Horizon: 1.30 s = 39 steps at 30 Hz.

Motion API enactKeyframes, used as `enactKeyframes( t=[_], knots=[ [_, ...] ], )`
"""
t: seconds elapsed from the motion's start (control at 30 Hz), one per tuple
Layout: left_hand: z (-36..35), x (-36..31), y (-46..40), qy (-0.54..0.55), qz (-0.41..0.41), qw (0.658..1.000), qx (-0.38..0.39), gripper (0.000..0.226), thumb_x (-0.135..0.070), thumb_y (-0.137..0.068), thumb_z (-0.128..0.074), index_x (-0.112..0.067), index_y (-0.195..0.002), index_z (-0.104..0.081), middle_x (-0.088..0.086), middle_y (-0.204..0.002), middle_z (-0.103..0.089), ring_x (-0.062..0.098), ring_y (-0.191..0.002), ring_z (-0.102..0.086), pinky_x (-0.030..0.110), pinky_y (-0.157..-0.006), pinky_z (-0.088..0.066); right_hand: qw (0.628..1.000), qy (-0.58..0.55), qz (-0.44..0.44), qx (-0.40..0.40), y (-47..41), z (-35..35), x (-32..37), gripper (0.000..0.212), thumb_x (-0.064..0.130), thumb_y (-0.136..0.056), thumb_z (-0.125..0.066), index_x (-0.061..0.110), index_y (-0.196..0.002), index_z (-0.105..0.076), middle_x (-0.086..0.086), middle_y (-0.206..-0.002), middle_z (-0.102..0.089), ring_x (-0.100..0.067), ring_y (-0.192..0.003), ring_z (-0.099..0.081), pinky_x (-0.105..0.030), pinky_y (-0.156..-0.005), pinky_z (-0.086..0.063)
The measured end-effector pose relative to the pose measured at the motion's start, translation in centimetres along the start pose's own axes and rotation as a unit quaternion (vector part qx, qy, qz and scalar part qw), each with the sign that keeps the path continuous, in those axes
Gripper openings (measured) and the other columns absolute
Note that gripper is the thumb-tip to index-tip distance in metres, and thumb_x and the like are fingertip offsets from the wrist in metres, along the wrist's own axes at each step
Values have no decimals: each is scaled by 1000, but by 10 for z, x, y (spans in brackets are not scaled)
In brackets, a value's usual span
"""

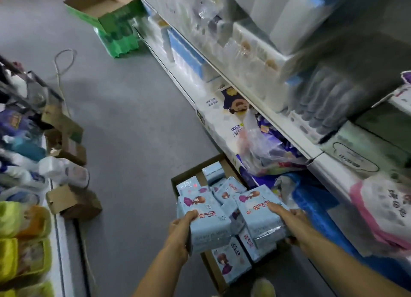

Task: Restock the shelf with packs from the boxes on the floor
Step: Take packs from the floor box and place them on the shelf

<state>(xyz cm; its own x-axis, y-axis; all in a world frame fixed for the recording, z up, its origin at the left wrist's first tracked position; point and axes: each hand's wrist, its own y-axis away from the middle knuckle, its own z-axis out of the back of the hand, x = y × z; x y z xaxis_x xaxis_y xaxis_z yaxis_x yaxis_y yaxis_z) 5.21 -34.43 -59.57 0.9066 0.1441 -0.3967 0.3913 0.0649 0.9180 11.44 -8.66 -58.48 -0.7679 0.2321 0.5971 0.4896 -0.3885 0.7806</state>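
Left hand [181, 232] grips one blue pack [204, 227], right hand [289, 221] grips another pack [259, 212], both above the open box [178, 181] on the floor beside the shelf [289, 129].

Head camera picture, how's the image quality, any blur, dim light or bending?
Head view: dim, bluish light; the shelf goods upper right are smeared by motion blur, while the light blue packs in the left hand and right hand read sharper; wide-angle distortion bows the shelf edges.
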Motion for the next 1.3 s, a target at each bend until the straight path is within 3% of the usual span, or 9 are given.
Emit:
enactKeyframes(
  t=[0.13,0.3,0.43,0.6,0.67,0.9,1.03,1.2,1.3],
  knots=[
    [-3,-10,-64,12,-12,999,-34,43,-22,-85,-73,-10,-119,-50,21,-96,-72,36,-78,-71,38,-52,-57,1000,6,-2,13,-73,-34,4,65,44,-63,-85,6,-108,-56,-16,-98,-70,-33,-85,-70,-49,-78,-58],
    [-11,-20,-167,27,-53,997,-42,43,-24,-88,-70,-11,-124,-53,16,-100,-72,31,-78,-70,31,-44,-54,999,33,22,-1,-172,-87,1,45,38,-79,-76,6,-99,-51,-9,-88,-61,-22,-74,-60,-38,-64,-54],
    [-24,-18,-240,23,-91,996,-12,44,-26,-90,-67,-17,-131,-51,10,-110,-72,25,-85,-71,31,-53,-55,993,107,49,11,-247,-108,-20,57,60,-66,-75,17,-98,-57,-9,-99,-68,-29,-90,-65,-46,-82,-56],
    [-48,8,-316,-160,-110,981,-5,70,-8,-93,-59,-36,-150,-29,3,-143,-50,28,-117,-57,45,-95,-52,952,282,108,56,-302,-128,-49,56,9,-85,-60,20,-138,-44,-8,-131,-55,-30,-118,-54,-38,-103,-42],
    [-59,15,-325,-195,-117,974,2,76,-1,-97,-54,-34,-155,-17,3,-147,-43,30,-129,-47,43,-95,-47,944,302,114,65,-316,-132,-60,62,2,-85,-51,22,-143,-38,-5,-133,-56,-28,-120,-53,-38,-104,-42],
    [-62,15,-315,-211,-112,970,-35,69,-9,-97,-57,-22,-155,-21,6,-153,-38,30,-132,-45,40,-101,-43,932,340,113,55,-306,-124,-60,59,15,-88,-52,24,-144,-36,-8,-137,-48,-29,-121,-48,-43,-101,-44],
    [-65,-6,-259,-116,-59,991,-32,52,-15,-99,-56,-20,-147,-38,11,-139,-50,28,-115,-53,36,-83,-46,948,287,114,73,-252,-117,-41,51,14,-96,-52,18,-145,-38,-8,-143,-41,-10,-91,-52,-23,-71,-46],
    [-69,-38,-169,-4,-41,999,18,20,-22,-95,-61,-11,-112,-61,10,-119,-63,24,-105,-61,37,-82,-55,967,201,129,89,-167,-105,3,34,15,-96,-56,13,-130,-55,-5,-124,-57,-17,-104,-55,-30,-85,-46],
    [-71,-60,-105,54,-58,996,42,19,-21,-96,-60,-8,-109,-64,10,-114,-68,24,-103,-65,35,-78,-56,979,133,131,87,-111,-94,34,24,13,-94,-56,14,-118,-61,-5,-109,-65,-19,-90,-63,-32,-72,-52]
  ],
)
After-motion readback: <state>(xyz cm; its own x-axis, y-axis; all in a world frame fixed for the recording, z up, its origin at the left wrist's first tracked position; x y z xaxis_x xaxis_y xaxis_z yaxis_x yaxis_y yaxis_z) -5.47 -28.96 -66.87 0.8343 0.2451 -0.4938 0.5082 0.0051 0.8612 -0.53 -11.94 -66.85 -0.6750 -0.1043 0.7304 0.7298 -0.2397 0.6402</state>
